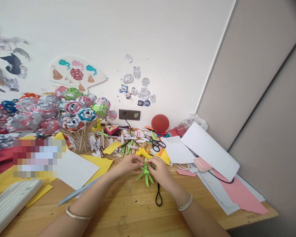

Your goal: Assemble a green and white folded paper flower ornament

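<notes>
Over the wooden surface point(128, 210), pinches a spiky green folded-paper piece point(146, 172) in the clamped fingers of left hand point(131, 163) and right hand point(160, 168), near black-handled scissors point(155, 144).

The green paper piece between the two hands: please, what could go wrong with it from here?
The left hand and right hand work close together on the green paper piece; its narrow points might bend or tear if the grip tightens.

The black looped cord lies near the right hand and might catch.

The scissors lie beyond; paper could brush them.
</notes>
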Motion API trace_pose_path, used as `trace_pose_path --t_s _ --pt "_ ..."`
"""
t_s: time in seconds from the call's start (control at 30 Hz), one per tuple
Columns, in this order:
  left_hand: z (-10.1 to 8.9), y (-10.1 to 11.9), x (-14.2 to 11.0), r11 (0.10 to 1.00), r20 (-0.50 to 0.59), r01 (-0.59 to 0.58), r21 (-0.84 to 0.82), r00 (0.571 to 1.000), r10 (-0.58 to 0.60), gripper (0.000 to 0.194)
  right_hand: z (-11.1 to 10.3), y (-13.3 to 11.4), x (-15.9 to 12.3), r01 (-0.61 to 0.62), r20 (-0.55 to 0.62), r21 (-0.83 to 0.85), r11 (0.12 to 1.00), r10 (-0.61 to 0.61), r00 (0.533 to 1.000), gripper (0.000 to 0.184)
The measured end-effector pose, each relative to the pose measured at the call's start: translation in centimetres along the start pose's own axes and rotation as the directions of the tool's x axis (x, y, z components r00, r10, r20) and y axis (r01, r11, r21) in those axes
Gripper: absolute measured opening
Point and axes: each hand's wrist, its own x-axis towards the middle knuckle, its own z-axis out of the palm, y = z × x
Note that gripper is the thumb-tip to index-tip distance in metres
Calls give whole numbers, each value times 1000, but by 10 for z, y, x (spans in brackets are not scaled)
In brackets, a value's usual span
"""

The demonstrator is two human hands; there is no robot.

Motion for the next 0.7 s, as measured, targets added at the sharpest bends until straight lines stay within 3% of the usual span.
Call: trace_pose_path --t_s 0.13,0.3,0.7 --pt "-10 5 -4 985 86 86 -151 994 -73 38 -1 -4 -1 75 -8 67 995 -75 997 28" --pt "-7 4 -5 966 103 164 -201 984 -146 38 3 -4 -3 122 -2 74 990 -122 993 28" --pt "-3 3 -2 998 -2 59 17 998 -59 27 0 -10 -4 209 153 -134 969 -188 970 18"
